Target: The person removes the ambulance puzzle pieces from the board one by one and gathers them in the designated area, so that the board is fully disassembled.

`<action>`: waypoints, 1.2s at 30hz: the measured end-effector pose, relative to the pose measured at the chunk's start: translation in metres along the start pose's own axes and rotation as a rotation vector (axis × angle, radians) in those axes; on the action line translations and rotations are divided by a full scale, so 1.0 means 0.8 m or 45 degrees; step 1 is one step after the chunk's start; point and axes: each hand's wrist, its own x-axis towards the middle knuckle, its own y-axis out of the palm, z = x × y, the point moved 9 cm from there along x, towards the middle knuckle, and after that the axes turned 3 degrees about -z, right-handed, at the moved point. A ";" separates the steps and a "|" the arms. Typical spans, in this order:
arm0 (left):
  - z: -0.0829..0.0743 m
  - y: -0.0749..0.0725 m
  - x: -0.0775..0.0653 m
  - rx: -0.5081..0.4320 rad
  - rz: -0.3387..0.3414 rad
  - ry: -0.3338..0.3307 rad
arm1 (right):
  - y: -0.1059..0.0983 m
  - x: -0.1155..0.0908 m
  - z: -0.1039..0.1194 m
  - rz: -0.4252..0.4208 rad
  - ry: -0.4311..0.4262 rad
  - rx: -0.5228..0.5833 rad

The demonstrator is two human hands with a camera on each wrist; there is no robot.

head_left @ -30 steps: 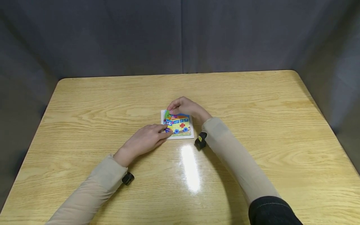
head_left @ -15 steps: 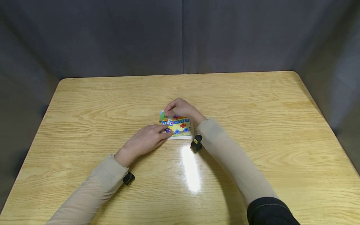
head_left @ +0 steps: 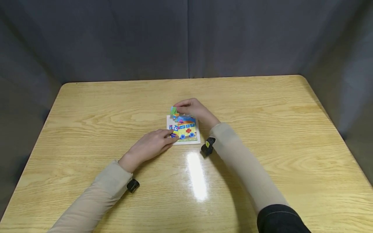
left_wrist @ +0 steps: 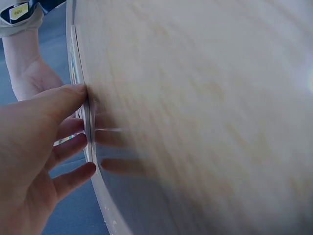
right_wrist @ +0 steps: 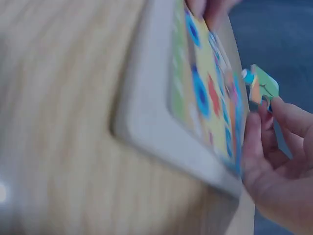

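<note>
Hanging just beyond the far left corner of a white-rimmed puzzle tray (head_left: 198,137), a green jigsaw piece (head_left: 174,111) is pinched between the thumb and fingers of the person's right hand (head_left: 194,108). A second ago it lay within the rim at that corner; half a second ago it overlapped the tray's left edge; now it has moved past the far edge and, in the right wrist view, stands clear of the printed picture. That shift exposes a whitish bare patch (head_left: 170,121) at the corner, so the ambulance puzzle (head_left: 186,132) appears incomplete there, while most of what shows of the remainder looks joined. For the work in hand, this seems to mean one piece out of its seat and free to be turned or shifted. The left hand (head_left: 152,142) has hardly moved: its fingers, spread rather than clenched, rest at the tray's near left corner, apparently steadying it. The tray lies flat on the wooden tabletop (head_left: 247,129), about where it was. Blur in the right wrist view softens the printed details.
</note>
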 end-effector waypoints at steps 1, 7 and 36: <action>0.001 0.000 0.000 -0.007 0.002 -0.005 | -0.005 0.000 -0.001 -0.005 0.015 0.040; 0.005 0.000 0.002 -0.003 -0.009 -0.015 | -0.049 -0.006 -0.003 -0.106 0.046 0.163; 0.009 0.001 0.007 0.040 -0.034 -0.051 | -0.173 -0.041 -0.079 -0.268 0.240 0.192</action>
